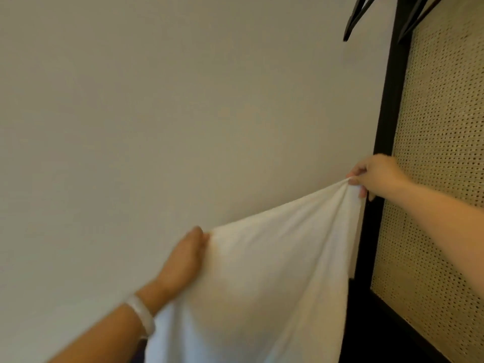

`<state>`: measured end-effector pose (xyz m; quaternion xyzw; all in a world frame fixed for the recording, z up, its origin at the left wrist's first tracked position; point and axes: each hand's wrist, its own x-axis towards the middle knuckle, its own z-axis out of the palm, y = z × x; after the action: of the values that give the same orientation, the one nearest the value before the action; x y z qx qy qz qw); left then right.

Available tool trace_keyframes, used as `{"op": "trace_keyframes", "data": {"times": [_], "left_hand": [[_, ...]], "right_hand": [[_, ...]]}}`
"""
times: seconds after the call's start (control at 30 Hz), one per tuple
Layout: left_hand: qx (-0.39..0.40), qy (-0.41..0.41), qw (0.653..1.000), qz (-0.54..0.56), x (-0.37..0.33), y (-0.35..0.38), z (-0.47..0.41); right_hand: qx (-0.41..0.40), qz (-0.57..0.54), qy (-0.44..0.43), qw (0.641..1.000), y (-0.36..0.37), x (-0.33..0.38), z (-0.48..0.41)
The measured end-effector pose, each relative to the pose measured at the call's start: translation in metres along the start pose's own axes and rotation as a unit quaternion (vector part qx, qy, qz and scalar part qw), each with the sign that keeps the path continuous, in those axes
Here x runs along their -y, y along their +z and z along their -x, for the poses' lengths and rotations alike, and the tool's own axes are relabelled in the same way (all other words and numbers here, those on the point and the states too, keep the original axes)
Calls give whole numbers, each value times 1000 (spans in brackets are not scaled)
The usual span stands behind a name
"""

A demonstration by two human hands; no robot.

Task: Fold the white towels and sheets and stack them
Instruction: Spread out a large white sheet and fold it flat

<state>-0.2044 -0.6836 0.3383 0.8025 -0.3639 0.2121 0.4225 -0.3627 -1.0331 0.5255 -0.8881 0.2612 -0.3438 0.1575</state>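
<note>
A white sheet hangs in the air in front of me, stretched between both hands and falling out of view at the bottom. My left hand grips its upper edge low and to the left; a pale bangle sits on that wrist. My right hand pinches a bunched corner higher up on the right, close to a dark frame. The lower part of the sheet is out of frame.
A plain pale wall fills the left and middle. On the right stands a dark wooden frame with a woven cane panel. Dark hangers stick out at the top right.
</note>
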Motion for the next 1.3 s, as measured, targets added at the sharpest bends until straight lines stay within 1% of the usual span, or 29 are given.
{"op": "trace_keyframes", "data": {"times": [0.03,0.07,0.13,0.2,0.23,0.27,0.33,0.4,0.5,0.57,0.63,0.7,0.77,0.83,0.87,0.93,1.0,1.1,1.17,1.23,1.3], "left_hand": [[-10,61,997,-52,-8,-34,-28],[-15,133,986,-101,-23,-70,-57],[-11,255,950,-177,-63,-137,-111],[-7,329,915,-233,-97,-190,-154],[0,341,902,-265,-108,-209,-169],[7,334,895,-294,-115,-223,-180],[7,288,898,-332,-115,-236,-191],[-17,254,906,-339,-106,-235,-194],[-70,226,927,-291,-91,-227,-188],[-93,193,943,-255,-88,-224,-184],[-98,172,953,-230,-92,-227,-184],[-124,176,955,-202,-108,-241,-189],[-173,195,949,-177,-129,-260,-198],[-192,202,940,-198,-143,-273,-207],[-181,196,936,-229,-145,-274,-211],[-135,178,932,-285,-138,-267,-214],[-94,159,934,-305,-126,-253,-213],[-84,130,950,-270,-113,-241,-214],[-53,103,957,-265,-106,-232,-216],[2,69,946,-316,-96,-214,-218],[34,26,934,-354,-81,-191,-219]], "right_hand": [[-5,-60,26,998,1,-5,-3],[-22,-133,46,990,0,-8,-7],[-88,-270,58,957,-8,-3,-20],[-149,-364,41,918,-24,10,-34],[-162,-395,30,904,-34,17,-41],[-159,-406,17,900,-43,23,-47],[-125,-380,-11,917,-56,32,-54],[-103,-347,-28,932,-65,38,-56],[-114,-279,-36,953,-75,44,-52],[-112,-248,-42,961,-82,44,-48],[-110,-253,-49,960,-92,47,-43],[-119,-290,-59,948,-108,57,-42],[-147,-339,-69,927,-128,73,-46],[-166,-352,-72,918,-143,85,-53],[-155,-343,-65,924,-147,88,-55],[-96,-309,-39,945,-145,87,-57],[-53,-296,-14,954,-138,83,-58],[-39,-329,16,943,-127,76,-64],[-24,-351,42,935,-111,67,-68],[9,-342,60,938,-83,56,-70],[23,-337,75,938,-54,48,-71]]}}
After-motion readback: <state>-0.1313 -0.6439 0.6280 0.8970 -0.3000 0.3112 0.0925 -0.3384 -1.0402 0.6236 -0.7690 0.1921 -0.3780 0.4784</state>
